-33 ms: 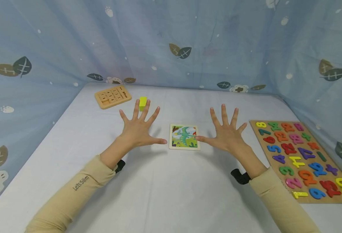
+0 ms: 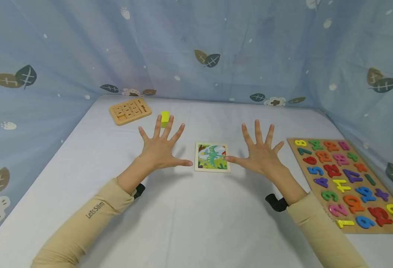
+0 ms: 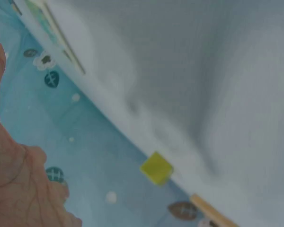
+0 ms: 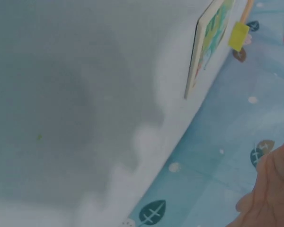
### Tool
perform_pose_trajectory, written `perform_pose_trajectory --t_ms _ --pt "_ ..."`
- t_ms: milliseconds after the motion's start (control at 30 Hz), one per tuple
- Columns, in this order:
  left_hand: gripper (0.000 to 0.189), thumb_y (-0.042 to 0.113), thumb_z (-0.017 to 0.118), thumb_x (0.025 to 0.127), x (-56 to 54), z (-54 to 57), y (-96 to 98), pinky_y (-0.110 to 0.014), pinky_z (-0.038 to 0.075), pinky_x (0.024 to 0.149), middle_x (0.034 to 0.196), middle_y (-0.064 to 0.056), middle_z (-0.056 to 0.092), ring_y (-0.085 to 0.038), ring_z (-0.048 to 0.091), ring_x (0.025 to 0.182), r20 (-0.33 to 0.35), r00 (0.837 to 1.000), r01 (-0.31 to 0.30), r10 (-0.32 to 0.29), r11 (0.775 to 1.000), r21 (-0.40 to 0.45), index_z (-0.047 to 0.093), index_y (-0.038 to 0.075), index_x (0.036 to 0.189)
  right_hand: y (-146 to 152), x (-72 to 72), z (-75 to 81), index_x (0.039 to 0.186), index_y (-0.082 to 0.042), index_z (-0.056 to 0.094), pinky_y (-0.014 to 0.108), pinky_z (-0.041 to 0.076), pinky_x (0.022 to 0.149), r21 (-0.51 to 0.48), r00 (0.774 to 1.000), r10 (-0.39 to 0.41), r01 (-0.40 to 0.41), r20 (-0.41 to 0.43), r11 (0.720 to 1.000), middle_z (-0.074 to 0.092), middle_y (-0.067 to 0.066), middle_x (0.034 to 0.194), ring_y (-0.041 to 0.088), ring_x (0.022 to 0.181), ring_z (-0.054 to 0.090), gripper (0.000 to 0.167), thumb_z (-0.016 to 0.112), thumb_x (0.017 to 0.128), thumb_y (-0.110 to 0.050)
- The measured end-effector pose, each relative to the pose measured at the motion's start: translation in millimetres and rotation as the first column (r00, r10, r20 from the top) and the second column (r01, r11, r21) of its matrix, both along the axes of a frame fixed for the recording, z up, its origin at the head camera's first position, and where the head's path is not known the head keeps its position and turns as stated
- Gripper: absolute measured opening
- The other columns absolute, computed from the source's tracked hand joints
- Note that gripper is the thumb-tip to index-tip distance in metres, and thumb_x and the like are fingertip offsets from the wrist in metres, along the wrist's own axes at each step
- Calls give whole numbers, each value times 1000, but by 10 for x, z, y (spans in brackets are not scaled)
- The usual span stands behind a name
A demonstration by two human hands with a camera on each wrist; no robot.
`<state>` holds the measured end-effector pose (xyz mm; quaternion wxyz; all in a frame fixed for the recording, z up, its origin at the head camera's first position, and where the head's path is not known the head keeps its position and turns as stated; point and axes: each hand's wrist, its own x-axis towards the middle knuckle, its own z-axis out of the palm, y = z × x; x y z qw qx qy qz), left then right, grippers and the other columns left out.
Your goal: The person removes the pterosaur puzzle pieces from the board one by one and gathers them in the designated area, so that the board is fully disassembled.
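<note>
Both hands hover over the white table with fingers spread wide and nothing in them. Between them lies a square dinosaur picture puzzle [image 2: 212,158] in a pale frame. My left hand [image 2: 157,152] is to its left, thumb pointing toward the puzzle's edge. From the other side, the thumb of my right hand [image 2: 262,155] overlaps the puzzle's right edge in the head view. A yellow block [image 2: 165,118] is just beyond the left fingertips; it also appears in the left wrist view as a yellow block [image 3: 156,168]. The right wrist view shows the puzzle [image 4: 208,40] edge-on.
At the back left lies a wooden sliding number puzzle [image 2: 130,111]. A brown board [image 2: 304,150] of colourful raised numbers and signs covers the right side of the table. Blue patterned cloth [image 2: 183,44] hangs behind and along both sides.
My left hand and forearm have shifted very slightly to the right. The right hand and the objects stay where they were.
</note>
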<state>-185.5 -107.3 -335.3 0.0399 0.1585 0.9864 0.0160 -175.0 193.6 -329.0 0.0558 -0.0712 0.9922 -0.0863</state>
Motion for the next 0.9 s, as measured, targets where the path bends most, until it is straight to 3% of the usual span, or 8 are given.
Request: perform_pose_trajectory --t_ms 233,700,800,900 --pt "121 90 52 64 -2 -21 74 -84 -4 96 160 -5 -21 -39 -25 144 -14 1000 27 -27 1000 4 -5 33 155 -11 -20 -4 155 -25 -8 85 -6 92 0 1000 19 -19 6 1000 -25 15 158 49 134 -35 113 52 76 -80" --pt "122 89 56 62 2 -100 195 -83 -2 97 160 -1 -22 -34 -32 142 21 999 35 -35 999 17 -6 35 154 -172 -113 -81 156 -25 -4 83 4 98 -29 995 94 -93 21 995 -16 17 160 55 139 -22 112 60 77 -72" --pt "122 88 56 63 -1 -122 210 -84 1 97 160 -1 -23 -34 -32 142 28 999 39 -40 999 32 -5 34 154 -231 -134 -97 156 -24 -2 83 5 98 -40 994 111 -110 24 993 -14 17 161 56 139 -20 111 60 77 -72" --pt "122 86 58 64 -3 -130 229 -82 12 99 160 -1 -22 -34 -29 143 35 998 47 -49 998 51 -4 33 155 -291 -163 -120 156 -23 1 83 7 98 -44 991 134 -133 22 990 -10 17 161 56 140 -18 109 61 78 -70"
